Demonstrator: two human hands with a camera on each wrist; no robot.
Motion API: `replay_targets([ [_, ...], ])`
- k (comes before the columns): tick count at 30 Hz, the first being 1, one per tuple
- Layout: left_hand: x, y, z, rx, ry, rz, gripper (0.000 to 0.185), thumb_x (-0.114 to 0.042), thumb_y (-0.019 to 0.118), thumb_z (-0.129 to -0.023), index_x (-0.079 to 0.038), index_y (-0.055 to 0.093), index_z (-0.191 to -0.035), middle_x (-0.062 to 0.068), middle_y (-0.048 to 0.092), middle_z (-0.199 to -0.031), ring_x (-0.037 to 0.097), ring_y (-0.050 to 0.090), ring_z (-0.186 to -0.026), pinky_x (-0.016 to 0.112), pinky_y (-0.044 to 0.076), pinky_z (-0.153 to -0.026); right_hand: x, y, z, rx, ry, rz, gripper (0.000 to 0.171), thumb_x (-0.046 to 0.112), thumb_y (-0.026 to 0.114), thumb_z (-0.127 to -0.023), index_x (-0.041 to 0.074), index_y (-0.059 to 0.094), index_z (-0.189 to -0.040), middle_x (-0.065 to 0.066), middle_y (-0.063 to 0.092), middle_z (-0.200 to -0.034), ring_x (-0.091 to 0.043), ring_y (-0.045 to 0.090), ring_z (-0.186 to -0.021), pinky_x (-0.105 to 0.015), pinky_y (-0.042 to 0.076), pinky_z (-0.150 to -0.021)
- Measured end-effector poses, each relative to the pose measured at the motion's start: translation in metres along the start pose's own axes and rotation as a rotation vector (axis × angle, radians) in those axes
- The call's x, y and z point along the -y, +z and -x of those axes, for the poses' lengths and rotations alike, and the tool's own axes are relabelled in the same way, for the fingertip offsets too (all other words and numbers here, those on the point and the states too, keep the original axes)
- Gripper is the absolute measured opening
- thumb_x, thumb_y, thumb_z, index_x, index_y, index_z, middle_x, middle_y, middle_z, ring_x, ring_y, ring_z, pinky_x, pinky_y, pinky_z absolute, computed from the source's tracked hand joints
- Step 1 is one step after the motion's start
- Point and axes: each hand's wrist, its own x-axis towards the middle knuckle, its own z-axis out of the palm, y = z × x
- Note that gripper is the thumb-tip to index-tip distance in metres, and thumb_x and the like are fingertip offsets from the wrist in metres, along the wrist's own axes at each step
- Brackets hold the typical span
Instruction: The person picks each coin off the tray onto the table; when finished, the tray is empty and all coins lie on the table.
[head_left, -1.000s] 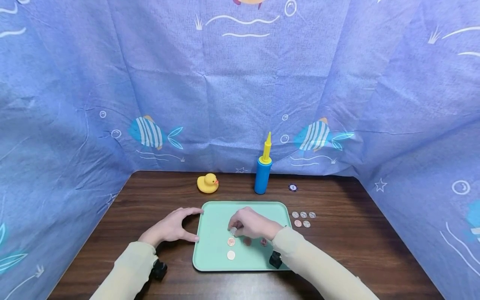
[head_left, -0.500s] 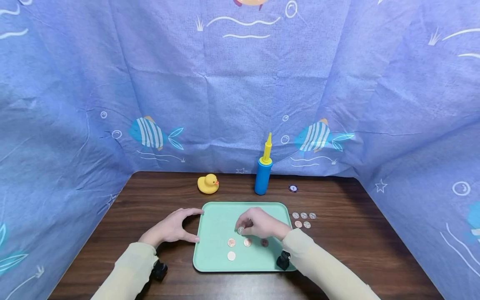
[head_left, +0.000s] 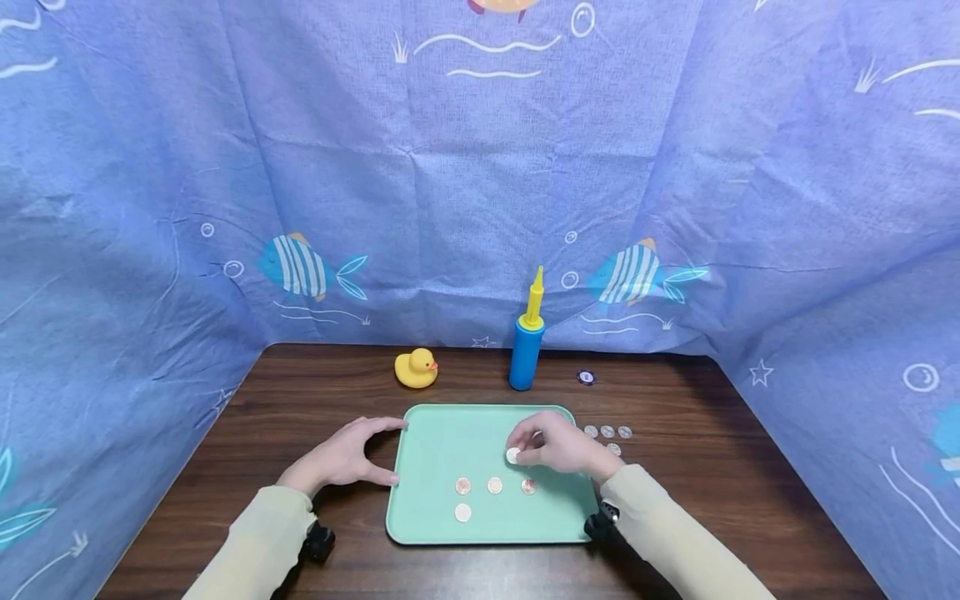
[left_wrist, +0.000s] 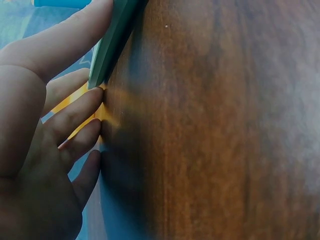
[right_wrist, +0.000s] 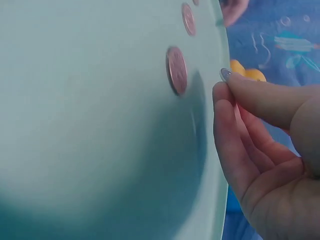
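The right hand (head_left: 558, 446) pinches a small silvery coin (head_left: 513, 455) between thumb and fingertips and holds it over the right half of the mint-green tray (head_left: 435, 433), seemingly just above its floor; the wrist view shows the coin (right_wrist: 225, 75) edge-on at the fingertips, so its flat faces stand tilted rather than parallel to the tray, though how far above the tray it hangs I cannot tell. The relation that matters: three coins lie flat in a row on the tray, just nearer the person than the held one, running left to right; the right end coin (head_left: 528, 487) of that row sits almost directly below the pinch, the middle coin (head_left: 495, 485) and left coin (head_left: 462, 486) lie further left, and a fourth, paler coin (head_left: 462, 512) lies alone below the left one. The held coin looks thin, round and bright, paler than the coppery ones in the row. The right hand is much the nearer to all of these; the left hand (head_left: 345, 454) rests on the wooden table (head_left: 300, 392), fingers and thumb spread and touching the tray's left edge, gripping nothing. More coins (head_left: 607, 432) lie in a cluster on the table just right of the tray, partly behind the right hand.
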Motion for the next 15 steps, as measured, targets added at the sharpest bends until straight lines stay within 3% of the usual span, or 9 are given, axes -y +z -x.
replay_targets([
  [5, 0.0, 0.0, -0.001, 0.007, -0.015, 0.016, 0.089, -0.05, 0.094, -0.076, -0.024, 0.056, -0.153, 0.004, 0.053, -0.156, 0.035, 0.043, -0.146, 0.06, 0.039, -0.114, -0.01, -0.009, 0.014, -0.022, 0.034, -0.065, 0.009, 0.01, 0.079, -0.095, 0.01, 0.08, -0.104, 0.003, 0.074, -0.089, -0.01, 0.065, -0.081, -0.027, 0.058, -0.075],
  [15, -0.002, 0.0, 0.0, 0.012, -0.004, 0.011, 0.089, -0.05, 0.093, -0.077, -0.024, 0.055, -0.153, 0.005, 0.052, -0.157, 0.036, 0.043, -0.146, 0.06, 0.039, -0.114, -0.027, -0.033, 0.049, -0.095, 0.057, -0.063, 0.013, 0.012, 0.079, -0.096, 0.009, 0.079, -0.108, 0.004, 0.073, -0.091, -0.01, 0.067, -0.084, -0.027, 0.058, -0.073],
])
